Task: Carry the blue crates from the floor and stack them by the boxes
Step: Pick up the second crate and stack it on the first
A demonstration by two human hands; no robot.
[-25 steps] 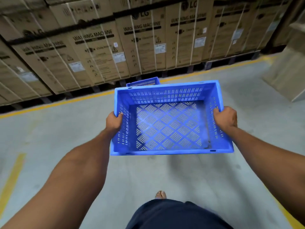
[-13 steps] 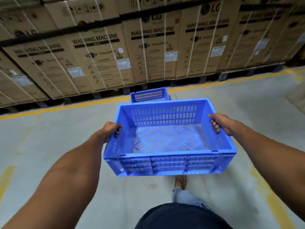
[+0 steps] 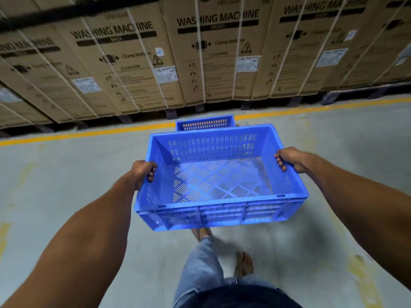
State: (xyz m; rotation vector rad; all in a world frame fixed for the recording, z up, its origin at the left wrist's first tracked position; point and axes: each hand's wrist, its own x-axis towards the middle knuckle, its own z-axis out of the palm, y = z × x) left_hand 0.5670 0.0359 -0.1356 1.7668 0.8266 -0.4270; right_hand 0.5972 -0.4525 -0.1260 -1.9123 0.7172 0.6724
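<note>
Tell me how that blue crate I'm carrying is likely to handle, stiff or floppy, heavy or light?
Probably stiff: the crate keeps its square shape, held only by its two short rims. Likely light: it's empty, with slotted walls and floor.

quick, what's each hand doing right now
Left hand: closed on the blue crate, left rim.
Right hand: closed on the same crate, right rim.

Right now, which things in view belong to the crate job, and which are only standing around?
Job:
- carried blue crate, held by left hand and right hand
- second blue crate on the floor ahead
- washing machine boxes

Not the job:
- yellow floor line
- pallets under the boxes
</note>
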